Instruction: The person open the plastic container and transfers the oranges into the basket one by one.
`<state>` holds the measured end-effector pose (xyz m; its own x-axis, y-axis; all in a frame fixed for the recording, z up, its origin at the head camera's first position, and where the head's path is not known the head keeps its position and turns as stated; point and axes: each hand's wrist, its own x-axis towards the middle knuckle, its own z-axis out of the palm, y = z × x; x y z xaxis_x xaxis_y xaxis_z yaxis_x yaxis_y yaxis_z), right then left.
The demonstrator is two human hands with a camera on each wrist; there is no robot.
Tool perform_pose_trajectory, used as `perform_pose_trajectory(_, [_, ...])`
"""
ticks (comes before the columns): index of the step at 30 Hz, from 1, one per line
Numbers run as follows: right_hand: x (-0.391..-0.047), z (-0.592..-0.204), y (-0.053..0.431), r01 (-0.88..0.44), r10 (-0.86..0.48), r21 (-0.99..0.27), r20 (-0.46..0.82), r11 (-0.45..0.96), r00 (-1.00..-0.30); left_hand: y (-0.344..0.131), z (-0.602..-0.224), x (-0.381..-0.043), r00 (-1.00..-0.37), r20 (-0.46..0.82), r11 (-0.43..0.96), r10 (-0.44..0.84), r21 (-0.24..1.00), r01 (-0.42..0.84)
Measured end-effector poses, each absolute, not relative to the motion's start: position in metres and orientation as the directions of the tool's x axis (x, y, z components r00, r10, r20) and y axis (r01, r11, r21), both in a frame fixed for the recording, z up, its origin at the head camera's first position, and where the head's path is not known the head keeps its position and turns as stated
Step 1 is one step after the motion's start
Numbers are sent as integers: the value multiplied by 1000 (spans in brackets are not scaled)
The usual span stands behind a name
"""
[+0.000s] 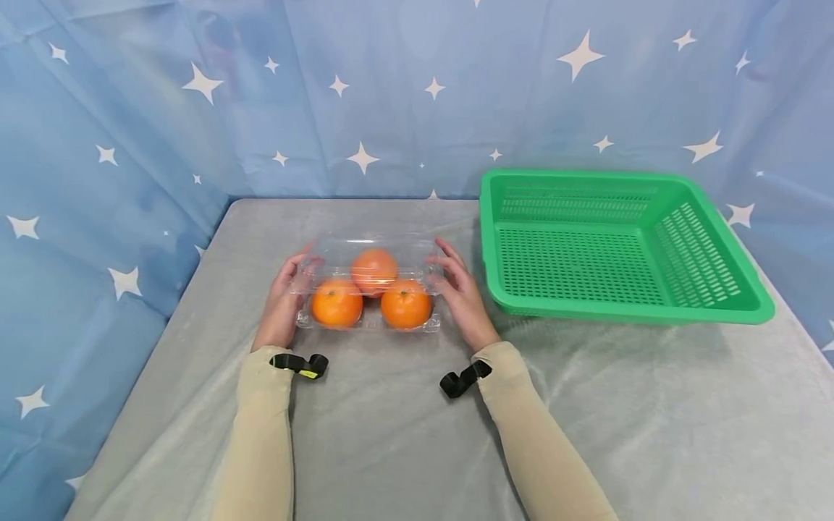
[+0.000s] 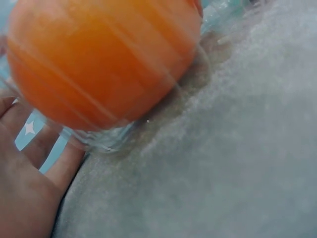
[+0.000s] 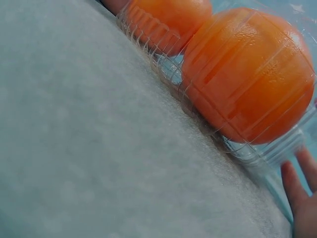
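Observation:
A clear plastic clamshell box (image 1: 368,324) sits on the cloth-covered table with three oranges inside. Two oranges lie in front, a left one (image 1: 337,303) and a right one (image 1: 406,305); the third orange (image 1: 374,270) is behind them, partly seen through the tilted clear lid (image 1: 339,253). My left hand (image 1: 284,300) is at the box's left side, fingers spread and fairly straight against the plastic. At the opposite side, my right hand (image 1: 460,297) reaches along the lid with extended fingers. The right wrist view shows two fingertips (image 3: 289,171) right at the box's edge.
A green plastic basket (image 1: 625,312) with perforated walls stands at the right, just beyond my right hand. Grey cloth (image 1: 384,434) covers the table. A blue curtain with white stars (image 1: 391,108) hangs behind it and along the left side.

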<state>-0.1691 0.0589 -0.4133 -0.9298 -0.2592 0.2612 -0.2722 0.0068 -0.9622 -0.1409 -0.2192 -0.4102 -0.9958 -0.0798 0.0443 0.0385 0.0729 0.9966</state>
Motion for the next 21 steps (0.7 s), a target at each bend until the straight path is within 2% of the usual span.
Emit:
perform_pose_trajectory(13, [-172,-419,59,-263,-260,-965,256,-10,-931,-221,-411,-140,-998,28,84,-55,996,23])
perform_pose_trajectory(21, [-182,-435,59,-245,-242,-969,230,36,-943,-220,-410,-140,-990,41,92,-136,995,28])
